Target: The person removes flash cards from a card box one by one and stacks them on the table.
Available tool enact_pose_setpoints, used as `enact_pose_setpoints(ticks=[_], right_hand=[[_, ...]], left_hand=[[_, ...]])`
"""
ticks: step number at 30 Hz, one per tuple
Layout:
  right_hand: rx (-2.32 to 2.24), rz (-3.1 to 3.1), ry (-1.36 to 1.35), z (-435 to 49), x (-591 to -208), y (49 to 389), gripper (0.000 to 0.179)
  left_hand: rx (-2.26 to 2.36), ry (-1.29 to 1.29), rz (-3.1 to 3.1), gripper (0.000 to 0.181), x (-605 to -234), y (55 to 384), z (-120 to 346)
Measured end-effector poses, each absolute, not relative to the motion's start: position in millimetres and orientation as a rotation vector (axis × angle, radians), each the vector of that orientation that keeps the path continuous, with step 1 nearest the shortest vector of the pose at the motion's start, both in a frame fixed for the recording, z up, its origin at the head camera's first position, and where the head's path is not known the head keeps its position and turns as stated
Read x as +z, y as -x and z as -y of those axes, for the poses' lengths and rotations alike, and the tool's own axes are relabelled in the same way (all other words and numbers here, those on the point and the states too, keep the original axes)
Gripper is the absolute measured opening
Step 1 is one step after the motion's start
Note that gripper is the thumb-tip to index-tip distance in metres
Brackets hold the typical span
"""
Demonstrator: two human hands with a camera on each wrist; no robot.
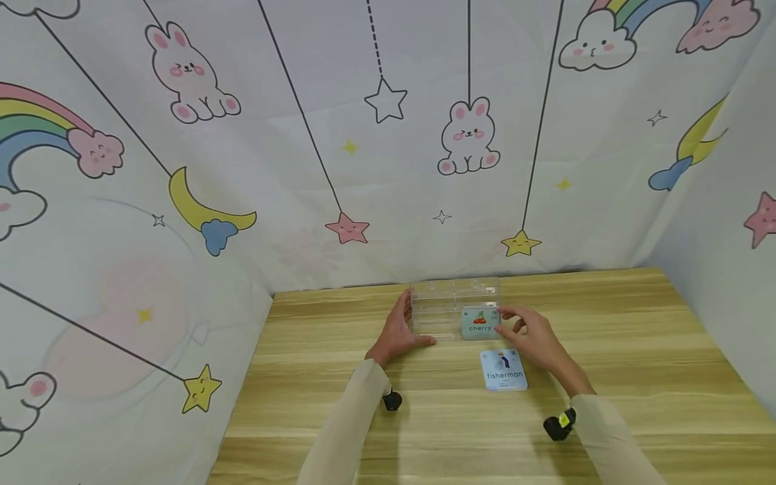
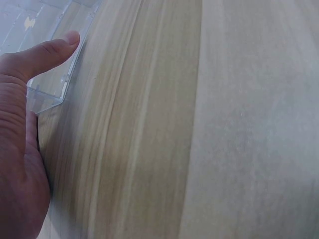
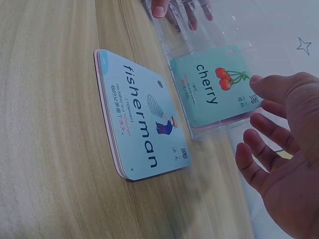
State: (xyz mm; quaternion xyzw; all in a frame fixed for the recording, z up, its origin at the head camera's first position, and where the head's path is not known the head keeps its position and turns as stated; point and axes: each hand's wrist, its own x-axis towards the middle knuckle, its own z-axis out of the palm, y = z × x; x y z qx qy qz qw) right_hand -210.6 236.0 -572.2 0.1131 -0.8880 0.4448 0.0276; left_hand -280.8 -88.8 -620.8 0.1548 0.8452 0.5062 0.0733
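Note:
A clear plastic box point(image 1: 433, 308) with divided compartments lies on the table near the back wall. My left hand point(image 1: 395, 338) grips its left side, the thumb across the near corner and the fingers along the side. Green "cherry" cards point(image 3: 212, 87) sit in the near right compartment. At the right edge of those cards is my right hand point(image 1: 536, 340), fingers spread and loosely bent; whether the thumb tip touches the top card is hard to tell. A stack of light blue "fisherman" cards point(image 3: 142, 117) lies on the table in front of the box.
The wood-grain table point(image 1: 436, 431) meets a white cloth wall point(image 1: 412, 168) printed with rabbits, stars and rainbows right behind the box. Cloth also hangs at the left and right. Black wrist cameras point(image 1: 559, 426) are strapped to both forearms.

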Motion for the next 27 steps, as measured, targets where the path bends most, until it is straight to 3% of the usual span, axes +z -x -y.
enact_pose_setpoints(ticks=[27], right_hand=[[1.488, 2.647, -0.486, -222, -582, 214, 0.018]], left_hand=[[1.538, -0.492, -2.537, 0.132, -625, 282, 90]])
